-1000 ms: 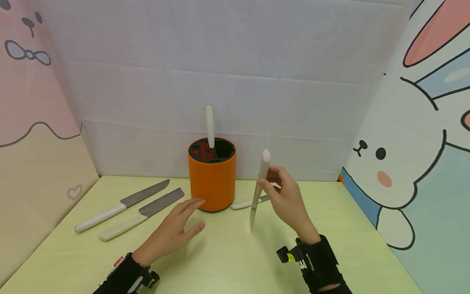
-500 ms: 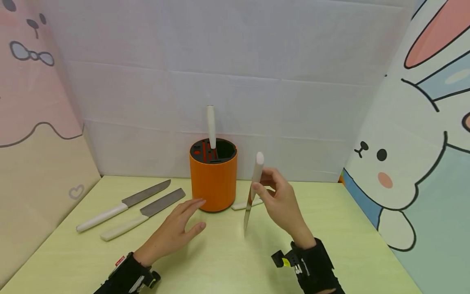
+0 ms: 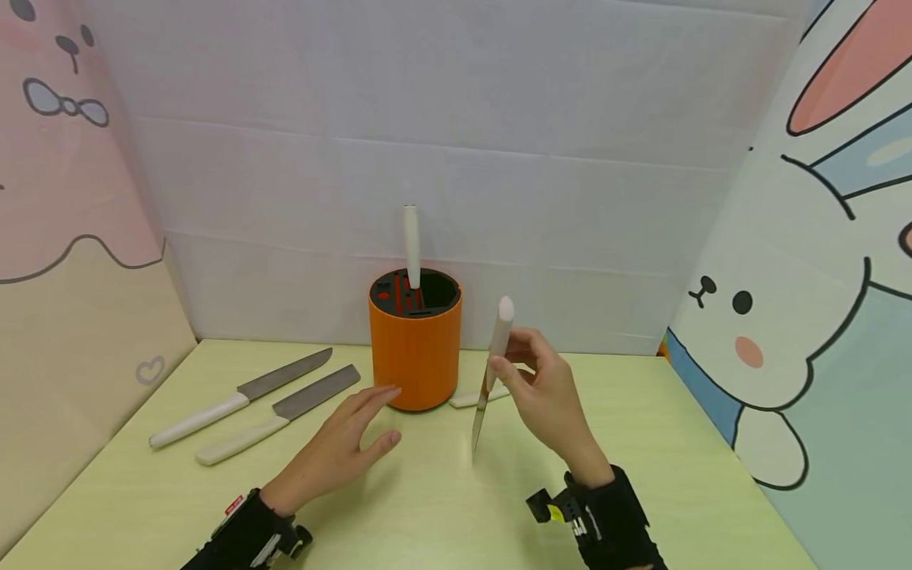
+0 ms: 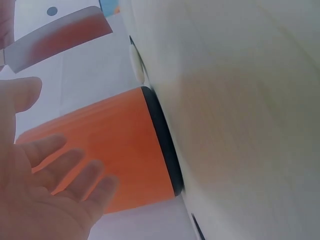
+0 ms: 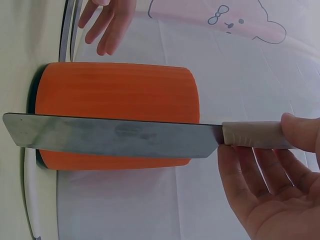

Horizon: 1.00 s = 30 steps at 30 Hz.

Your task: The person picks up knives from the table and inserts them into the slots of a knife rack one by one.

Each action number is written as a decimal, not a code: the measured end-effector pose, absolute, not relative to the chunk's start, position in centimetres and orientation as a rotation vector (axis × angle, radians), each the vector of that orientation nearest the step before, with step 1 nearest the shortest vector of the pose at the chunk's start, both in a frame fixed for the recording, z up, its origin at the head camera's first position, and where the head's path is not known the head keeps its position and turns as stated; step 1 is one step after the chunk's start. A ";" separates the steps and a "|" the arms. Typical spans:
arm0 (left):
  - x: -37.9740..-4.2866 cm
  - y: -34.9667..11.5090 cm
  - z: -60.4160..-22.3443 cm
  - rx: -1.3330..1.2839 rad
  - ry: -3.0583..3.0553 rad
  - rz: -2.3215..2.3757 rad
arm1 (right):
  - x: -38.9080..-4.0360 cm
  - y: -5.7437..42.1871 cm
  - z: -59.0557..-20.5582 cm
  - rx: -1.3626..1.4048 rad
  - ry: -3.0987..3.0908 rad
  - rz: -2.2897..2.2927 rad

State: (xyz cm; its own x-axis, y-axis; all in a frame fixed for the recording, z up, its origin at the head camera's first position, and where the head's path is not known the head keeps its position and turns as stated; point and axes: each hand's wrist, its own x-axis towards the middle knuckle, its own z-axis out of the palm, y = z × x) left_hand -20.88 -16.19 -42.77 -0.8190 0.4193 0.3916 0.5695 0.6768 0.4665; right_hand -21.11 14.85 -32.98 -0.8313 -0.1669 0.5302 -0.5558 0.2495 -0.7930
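Note:
My right hand (image 3: pixel 545 388) pinches the pale handle of a kitchen knife (image 3: pixel 502 328) between thumb and fingers. Its broad blade (image 5: pixel 115 135) points down at the table, with the tip just above or on the surface; I cannot tell which. Behind it and to the left stands an orange round knife block (image 3: pixel 416 364) with a black slotted top. One white-handled knife (image 3: pixel 412 245) is upright in that top. My left hand (image 3: pixel 338 443) hovers near the block's lower left side, fingers straight and thumb apart, holding nothing.
Two knives, a pointed one (image 3: pixel 242 400) and a square-ended one (image 3: pixel 278 416), lie on the table left of the block. A smaller knife (image 3: pixel 466 400) lies right of it, partly hidden by my right hand. White cloth (image 3: pixel 285 198) hangs behind the table.
Over the last second my right hand has moved slightly left and lower with the knife, then nearly stopped. My left hand and the block have kept their places.

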 end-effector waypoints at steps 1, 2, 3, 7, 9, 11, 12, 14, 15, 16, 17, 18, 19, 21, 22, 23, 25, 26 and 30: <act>-20.9 -16.2 -42.7 -0.797 -2.631 -0.866 | -21.1 14.8 -33.0 0.669 -2.189 1.605; -20.9 -16.1 -42.7 -0.800 -2.622 -0.872 | -21.1 14.8 -33.0 0.674 -2.187 1.605; -21.0 -16.0 -42.7 -0.804 -2.612 -0.879 | -21.1 14.8 -32.9 0.678 -2.186 1.604; -21.2 -15.8 -42.5 -0.818 -2.581 -0.919 | -21.2 14.7 -32.8 0.686 -2.184 1.604; -21.4 -15.6 -42.4 -0.828 -2.571 -0.948 | -21.2 14.7 -32.9 0.687 -2.185 1.604; -21.6 -15.3 -42.2 -0.840 -2.561 -0.984 | -21.2 14.7 -32.9 0.685 -2.186 1.608; -21.7 -15.1 -42.0 -0.853 -2.553 -1.013 | -21.1 14.7 -32.9 0.684 -2.188 1.610; -21.9 -14.7 -41.5 -0.888 -2.529 -1.079 | -21.1 14.7 -33.0 0.680 -2.191 1.611; -22.0 -14.4 -41.2 -0.908 -2.514 -1.109 | -21.1 14.7 -33.0 0.678 -2.192 1.613; -22.1 -14.2 -40.8 -0.928 -2.497 -1.139 | -21.0 14.7 -33.0 0.674 -2.192 1.615; -22.3 -13.9 -40.4 -0.949 -2.479 -1.163 | -21.0 14.7 -33.0 0.673 -2.193 1.614; -22.4 -13.7 -40.0 -0.966 -2.463 -1.182 | -21.0 14.7 -32.9 0.672 -2.193 1.615; -22.5 -13.4 -39.5 -0.976 -2.449 -1.196 | -20.9 14.6 -32.9 0.671 -2.194 1.614; -22.8 -12.9 -38.5 -0.981 -2.424 -1.212 | -20.9 14.6 -32.9 0.672 -2.194 1.616; -23.0 -12.6 -38.1 -0.979 -2.414 -1.216 | -20.9 14.6 -32.9 0.672 -2.196 1.613; -23.1 -12.4 -37.6 -0.978 -2.404 -1.220 | -20.9 14.6 -32.8 0.672 -2.198 1.609; -23.5 -11.8 -36.6 -0.983 -2.380 -1.237 | -20.9 14.6 -32.8 0.673 -2.197 1.606; -23.7 -11.5 -36.2 -0.986 -2.370 -1.239 | -20.9 14.5 -32.8 0.674 -2.196 1.603; -24.2 -10.0 -34.4 -1.028 -2.324 -1.264 | -20.9 14.5 -32.9 0.687 -2.186 1.598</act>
State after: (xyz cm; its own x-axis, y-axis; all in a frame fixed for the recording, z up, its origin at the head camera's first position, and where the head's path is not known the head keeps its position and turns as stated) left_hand -24.23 -10.04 -34.45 -0.6979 0.4464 0.5600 0.7127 0.3560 0.6045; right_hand -20.95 14.52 -32.93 -0.8225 -0.1783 0.5401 -0.5688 0.2479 -0.7842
